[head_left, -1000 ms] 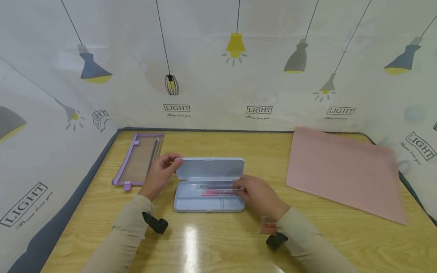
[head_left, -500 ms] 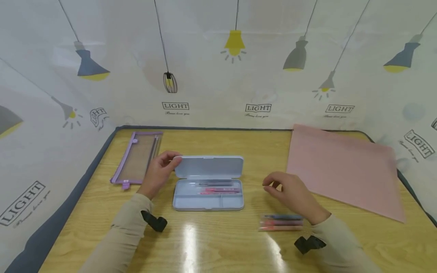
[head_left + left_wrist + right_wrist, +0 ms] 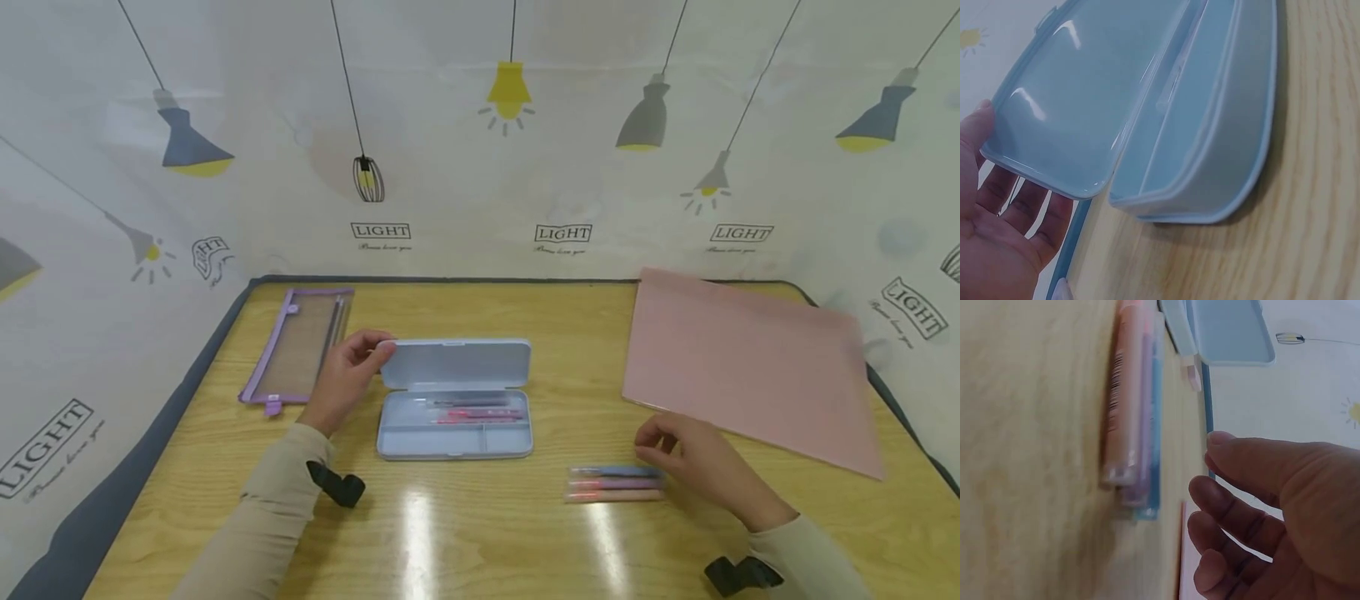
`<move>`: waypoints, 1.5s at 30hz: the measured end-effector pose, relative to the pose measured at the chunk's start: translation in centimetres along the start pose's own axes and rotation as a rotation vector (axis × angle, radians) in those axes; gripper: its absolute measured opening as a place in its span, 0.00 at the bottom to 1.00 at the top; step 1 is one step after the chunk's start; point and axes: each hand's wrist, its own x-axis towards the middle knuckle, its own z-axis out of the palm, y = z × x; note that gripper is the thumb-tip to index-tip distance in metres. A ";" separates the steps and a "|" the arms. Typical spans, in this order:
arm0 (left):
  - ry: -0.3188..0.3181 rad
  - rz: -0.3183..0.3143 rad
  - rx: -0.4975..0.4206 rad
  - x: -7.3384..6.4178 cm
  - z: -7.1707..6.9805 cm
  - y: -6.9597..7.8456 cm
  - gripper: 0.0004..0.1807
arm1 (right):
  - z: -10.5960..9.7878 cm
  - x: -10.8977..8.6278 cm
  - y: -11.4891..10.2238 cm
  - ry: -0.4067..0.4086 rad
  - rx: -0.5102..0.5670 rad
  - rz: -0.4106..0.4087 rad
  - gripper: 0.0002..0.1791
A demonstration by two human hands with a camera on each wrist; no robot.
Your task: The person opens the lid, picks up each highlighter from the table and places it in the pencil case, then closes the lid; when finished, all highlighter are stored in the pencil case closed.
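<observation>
A light blue pencil case (image 3: 431, 442) lies opened on the table, its lid (image 3: 456, 365) tilted up at the back. Several slim pens (image 3: 480, 413), pink and greyish, lie in its long rear compartment. My left hand (image 3: 347, 379) pinches the lid's left corner; the left wrist view shows the thumb on the lid's inner side and the fingers behind it. To the right of the case, three capped markers (image 3: 615, 484) in blue, purple and peach lie side by side. My right hand (image 3: 705, 462) hovers just right of them, fingers loosely bent, holding nothing.
A clear zip pouch (image 3: 300, 350) with purple edging and pens inside lies behind my left hand. At the back right is a large flat pink folder or board (image 3: 750, 375). A lamp-patterned sheet (image 3: 450, 192) walls the table's back and sides.
My right hand has drawn back from the pens in the case to the right, toward the markers, which now show fully. My left hand has kept hold of the lid.
</observation>
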 end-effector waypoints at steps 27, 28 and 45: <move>0.003 -0.020 0.029 0.0 0.2 0.2 0.19 | 1.3 -1.2 1.4 0.002 0.033 -0.002 0.02; 0.003 -0.022 0.030 -0.1 0.3 0.2 0.19 | 1.3 -1.2 1.4 0.001 0.033 -0.005 0.02; -0.008 -0.005 0.009 -0.1 0.2 -0.1 0.19 | 1.2 -0.9 1.4 -0.019 -0.007 -0.065 0.02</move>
